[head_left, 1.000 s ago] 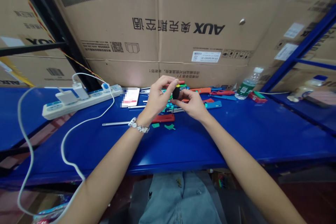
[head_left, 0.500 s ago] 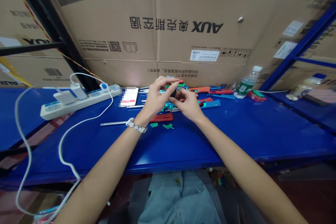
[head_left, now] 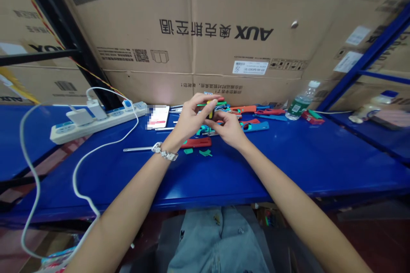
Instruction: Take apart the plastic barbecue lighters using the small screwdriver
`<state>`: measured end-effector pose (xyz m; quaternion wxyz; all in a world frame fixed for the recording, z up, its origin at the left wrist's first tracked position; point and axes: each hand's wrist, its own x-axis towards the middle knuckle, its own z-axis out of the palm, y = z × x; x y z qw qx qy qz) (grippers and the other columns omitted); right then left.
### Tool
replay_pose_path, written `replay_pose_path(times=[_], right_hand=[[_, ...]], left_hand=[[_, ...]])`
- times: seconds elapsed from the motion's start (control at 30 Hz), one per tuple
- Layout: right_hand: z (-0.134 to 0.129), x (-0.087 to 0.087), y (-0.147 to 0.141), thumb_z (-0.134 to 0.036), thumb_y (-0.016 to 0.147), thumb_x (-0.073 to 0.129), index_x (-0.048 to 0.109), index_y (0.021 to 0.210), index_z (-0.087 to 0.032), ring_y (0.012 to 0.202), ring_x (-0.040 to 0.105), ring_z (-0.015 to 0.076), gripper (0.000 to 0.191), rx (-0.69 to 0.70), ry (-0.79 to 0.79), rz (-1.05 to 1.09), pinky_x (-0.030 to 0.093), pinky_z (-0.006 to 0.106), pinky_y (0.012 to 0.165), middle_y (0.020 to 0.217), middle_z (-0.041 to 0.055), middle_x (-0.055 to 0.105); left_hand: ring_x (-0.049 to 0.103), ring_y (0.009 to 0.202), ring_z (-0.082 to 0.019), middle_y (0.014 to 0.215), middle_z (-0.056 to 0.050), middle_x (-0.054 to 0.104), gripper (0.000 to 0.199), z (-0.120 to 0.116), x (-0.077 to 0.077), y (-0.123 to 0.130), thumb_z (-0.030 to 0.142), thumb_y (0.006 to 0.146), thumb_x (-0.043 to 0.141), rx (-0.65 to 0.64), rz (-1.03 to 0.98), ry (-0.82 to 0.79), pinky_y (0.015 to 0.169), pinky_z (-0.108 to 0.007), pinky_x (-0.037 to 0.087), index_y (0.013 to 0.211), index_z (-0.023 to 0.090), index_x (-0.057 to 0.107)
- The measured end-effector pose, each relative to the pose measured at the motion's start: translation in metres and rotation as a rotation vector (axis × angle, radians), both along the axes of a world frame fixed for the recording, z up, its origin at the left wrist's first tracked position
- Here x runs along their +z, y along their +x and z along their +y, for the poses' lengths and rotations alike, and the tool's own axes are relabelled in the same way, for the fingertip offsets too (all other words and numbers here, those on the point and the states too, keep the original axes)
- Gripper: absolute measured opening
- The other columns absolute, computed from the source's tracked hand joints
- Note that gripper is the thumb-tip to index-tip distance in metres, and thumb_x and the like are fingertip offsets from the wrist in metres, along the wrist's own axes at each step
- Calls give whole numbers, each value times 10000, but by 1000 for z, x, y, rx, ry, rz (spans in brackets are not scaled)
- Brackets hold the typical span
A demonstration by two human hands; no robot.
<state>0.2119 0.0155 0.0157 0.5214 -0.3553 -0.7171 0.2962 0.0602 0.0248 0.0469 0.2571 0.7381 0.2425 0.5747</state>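
A small screwdriver (head_left: 210, 112) with a black and yellow handle stands upright between my hands, its thin shaft pointing down at a red long-necked lighter (head_left: 200, 142). My left hand (head_left: 191, 117) has its fingers closed around the top of the handle. Lower down, my right hand (head_left: 229, 127) pinches near where handle and shaft meet; its fingertips are partly hidden. The red lighter lies flat, its metal tube (head_left: 137, 149) reaching left behind my wrist. Small green plastic pieces (head_left: 205, 152) lie just in front of it. Behind my hands are several more lighters (head_left: 258, 126), blue, red and orange.
A white power strip (head_left: 99, 123) with chargers and a white cable lies to the left, beside a phone (head_left: 159, 117). At the right back stand a water bottle (head_left: 299, 104) and a small red box (head_left: 311, 117). A large cardboard box (head_left: 205, 55) backs the blue table (head_left: 288, 166).
The screwdriver handle has turned between my fingers, so its yellow part now faces me. My hands stay in almost the same place above the red lighter.
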Motion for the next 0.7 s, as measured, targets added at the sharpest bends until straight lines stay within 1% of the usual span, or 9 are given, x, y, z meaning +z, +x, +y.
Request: replay_pose_path(times=[0.07, 0.13, 0.23, 0.3, 0.37, 0.43, 0.53, 0.6, 0.7], right_hand=[[-2, 3, 4, -564, 870, 669, 651, 791, -193, 812, 637, 206, 381, 102, -11, -51, 515, 361, 790, 802, 40, 683], [-4, 3, 5, -545, 907, 626, 673, 851, -191, 824, 647, 211, 362, 124, -8, -77, 517, 362, 790, 842, 53, 697], [-5, -2, -1, -525, 855, 697, 650, 932, -206, 744, 600, 193, 331, -45, 46, -64, 498, 338, 708, 817, 38, 658], [-2, -6, -5, -535, 798, 751, 605, 878, -219, 690, 553, 176, 357, -169, 78, -11, 480, 324, 669, 754, 11, 602], [3, -8, -4, -566, 780, 753, 541, 769, -225, 661, 528, 166, 402, -203, 73, 32, 474, 320, 660, 696, -6, 556], [6, -6, 1, -588, 776, 747, 526, 736, -222, 683, 555, 174, 429, -136, 33, 25, 484, 326, 682, 690, -1, 567], [6, -1, 10, -573, 825, 709, 615, 843, -209, 807, 633, 213, 377, 69, -36, -21, 510, 351, 758, 797, 36, 653], [3, 0, 11, -543, 862, 679, 641, 883, -209, 847, 640, 221, 337, 118, -28, -71, 512, 366, 797, 842, 49, 671], [-1, -3, 2, -544, 795, 750, 607, 839, -217, 743, 581, 194, 360, -52, 35, -71, 500, 351, 733, 776, 22, 618]], left_hand=[[683, 1106, -190, 1176, -68, 749, 283, -2, 1, -4, 360, 1018, 540, -64, 55, -8, 960, -348, 540, 1195, 271, 742], [699, 1068, -194, 1160, -65, 761, 278, -1, 1, -6, 363, 1013, 555, -82, 58, -24, 933, -351, 548, 1194, 274, 747], [701, 932, -194, 1021, -59, 768, 189, 1, -1, -2, 356, 926, 697, 7, 11, 5, 833, -338, 554, 1071, 281, 793], [678, 893, -193, 950, -44, 748, 166, 2, -4, 2, 344, 873, 760, 106, -6, 64, 834, -351, 541, 1027, 297, 802], [659, 938, -202, 964, -38, 736, 175, 2, -6, 5, 346, 885, 745, 184, 16, 119, 900, -382, 520, 1048, 309, 796], [644, 1046, -213, 1061, -46, 738, 215, 1, -6, 5, 344, 954, 650, 170, 69, 152, 979, -415, 490, 1127, 309, 772], [619, 1172, -217, 1206, -58, 724, 281, -2, -3, 1, 301, 1012, 540, 29, 132, 150, 1045, -430, 456, 1215, 304, 734], [646, 1089, -214, 1146, -60, 731, 250, -1, -1, 0, 292, 990, 582, -1, 120, 126, 987, -412, 490, 1172, 303, 753], [634, 871, -195, 916, -44, 681, 160, 1, -2, 1, 306, 893, 727, 117, 49, 108, 825, -371, 531, 1038, 302, 795]])
